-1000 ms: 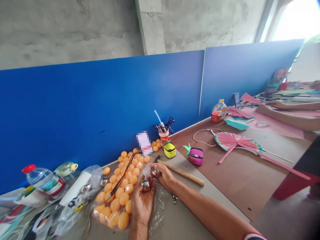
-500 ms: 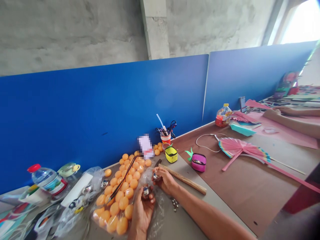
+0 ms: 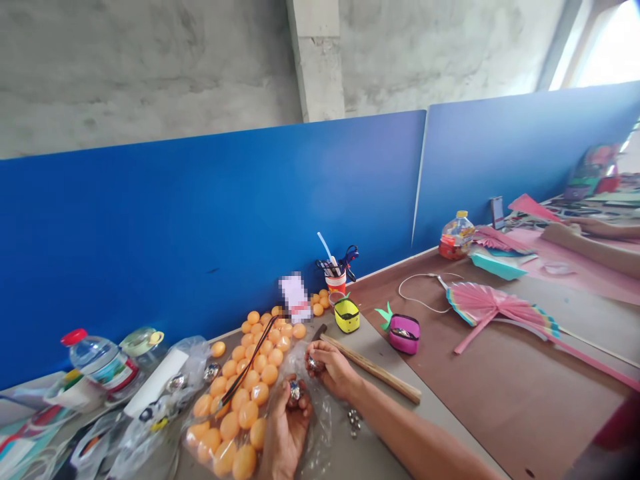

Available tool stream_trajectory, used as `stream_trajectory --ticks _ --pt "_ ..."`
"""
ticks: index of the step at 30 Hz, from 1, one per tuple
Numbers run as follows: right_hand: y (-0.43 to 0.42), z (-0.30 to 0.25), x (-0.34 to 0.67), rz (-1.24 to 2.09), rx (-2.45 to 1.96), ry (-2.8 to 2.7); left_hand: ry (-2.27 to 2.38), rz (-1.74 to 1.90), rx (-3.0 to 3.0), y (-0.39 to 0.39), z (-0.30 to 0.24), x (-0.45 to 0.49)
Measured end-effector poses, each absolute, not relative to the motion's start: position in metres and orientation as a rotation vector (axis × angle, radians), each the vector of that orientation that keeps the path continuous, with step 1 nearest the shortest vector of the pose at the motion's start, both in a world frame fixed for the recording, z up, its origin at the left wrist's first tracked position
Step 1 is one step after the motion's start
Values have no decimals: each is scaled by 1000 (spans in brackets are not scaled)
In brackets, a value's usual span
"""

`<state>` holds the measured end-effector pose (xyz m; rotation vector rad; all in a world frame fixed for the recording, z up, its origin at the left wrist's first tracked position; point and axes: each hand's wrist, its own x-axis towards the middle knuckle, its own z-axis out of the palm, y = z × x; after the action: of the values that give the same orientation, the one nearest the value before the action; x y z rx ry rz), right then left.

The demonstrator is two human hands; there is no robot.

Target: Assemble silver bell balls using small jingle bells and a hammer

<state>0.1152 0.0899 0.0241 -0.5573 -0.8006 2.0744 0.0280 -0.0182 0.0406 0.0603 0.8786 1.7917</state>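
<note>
My left hand (image 3: 289, 427) is closed around a shiny silver ball (image 3: 295, 391), its palm turned up. Just above and to the right, my right hand (image 3: 336, 371) pinches a second silver ball (image 3: 315, 364) in its fingertips. The two balls are close but apart. Beneath both hands lies a crumpled clear plastic bag (image 3: 320, 427). Several small shiny metal pieces (image 3: 354, 421) rest on the table below my right wrist. Left of my hands, a clear bag of orange balls (image 3: 249, 415) lies with a black cord (image 3: 250, 357) across it.
A hammer with a wooden handle (image 3: 380, 373) lies beyond my right forearm. Yellow (image 3: 347, 316) and magenta (image 3: 405, 333) pouches stand behind it. Bottles (image 3: 103, 363) and plastic bags crowd the left. Rightward lie a pink paper fan (image 3: 493, 303) and another person's arms (image 3: 590, 247).
The whole view has shifted slightly, so things appear a little farther right. Both hands keep their silver balls, with only slight finger movement.
</note>
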Motion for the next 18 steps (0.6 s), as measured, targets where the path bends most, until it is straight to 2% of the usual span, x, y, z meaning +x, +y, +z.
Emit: stream_trajectory --ticks 18 --pt "87 21 113 2132 -439 -683 739 1799 48 -19 41 29"
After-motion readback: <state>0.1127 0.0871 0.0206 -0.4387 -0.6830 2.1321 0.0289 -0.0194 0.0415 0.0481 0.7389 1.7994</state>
